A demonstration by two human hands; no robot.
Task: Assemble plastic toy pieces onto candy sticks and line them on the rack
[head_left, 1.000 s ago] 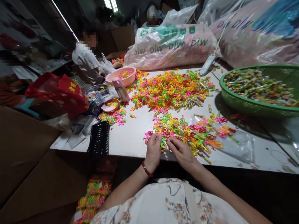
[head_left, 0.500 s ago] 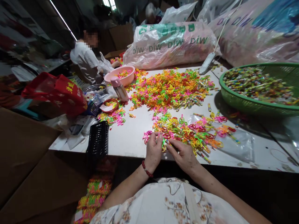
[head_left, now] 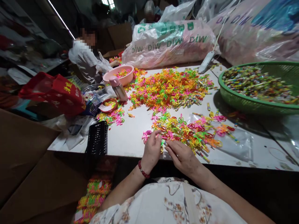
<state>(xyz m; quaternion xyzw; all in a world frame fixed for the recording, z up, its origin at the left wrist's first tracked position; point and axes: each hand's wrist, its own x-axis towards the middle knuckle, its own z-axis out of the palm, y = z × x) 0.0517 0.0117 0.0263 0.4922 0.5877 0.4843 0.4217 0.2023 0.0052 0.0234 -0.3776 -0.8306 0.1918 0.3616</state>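
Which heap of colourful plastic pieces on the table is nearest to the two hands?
The front heap, just beyond the left hand and right hand; the largest heap lies farther back, the small heap near the black basket.

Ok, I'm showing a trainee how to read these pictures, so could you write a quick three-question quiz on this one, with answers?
1. True or false: the person's left hand has a red bracelet at its wrist.
2. Which is nearest the right hand?
A) the red bag
B) the colourful plastic pieces
C) the pink bowl
3. Fill in: the large basket at the right of the picture is coloured ____.

Key: 1. True. 2. B. 3. Green.
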